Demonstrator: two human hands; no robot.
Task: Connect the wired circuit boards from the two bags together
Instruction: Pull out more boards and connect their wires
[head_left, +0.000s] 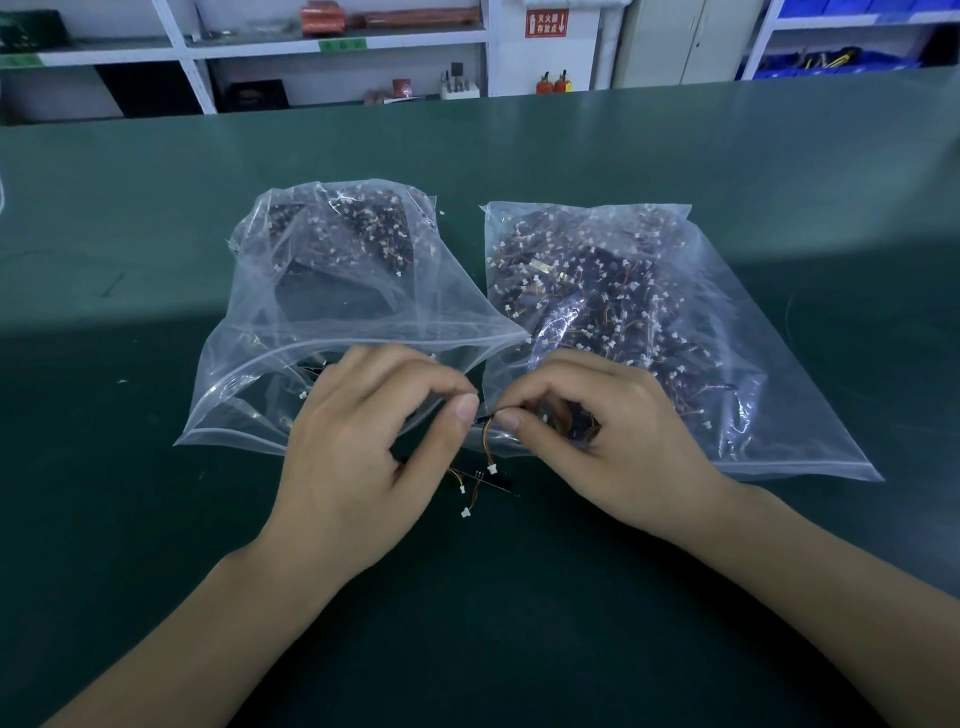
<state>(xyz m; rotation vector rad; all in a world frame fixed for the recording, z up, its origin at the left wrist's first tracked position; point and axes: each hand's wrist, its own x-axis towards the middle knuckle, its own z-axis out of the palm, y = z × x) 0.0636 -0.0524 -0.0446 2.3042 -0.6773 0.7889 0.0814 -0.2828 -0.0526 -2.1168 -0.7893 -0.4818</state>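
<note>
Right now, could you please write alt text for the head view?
Left hand and right hand pinch a small wired circuit board together above a green table, before two clear bags of boards.

My bench (156, 218) lies under cool, dim light that falls in a brighter band across its far half, while the near half where my forearms rest sits in soft shadow with a clear edge running across the mat. Glare flecks the creased plastic of the left bag (332, 291) and the right bag (649, 312), veiling what is inside. The wide lens bows the bench's far edge and the shelves (249, 47) behind, which look soft and slightly smeared, and the fine wires between my fingertips are barely resolved.
</note>
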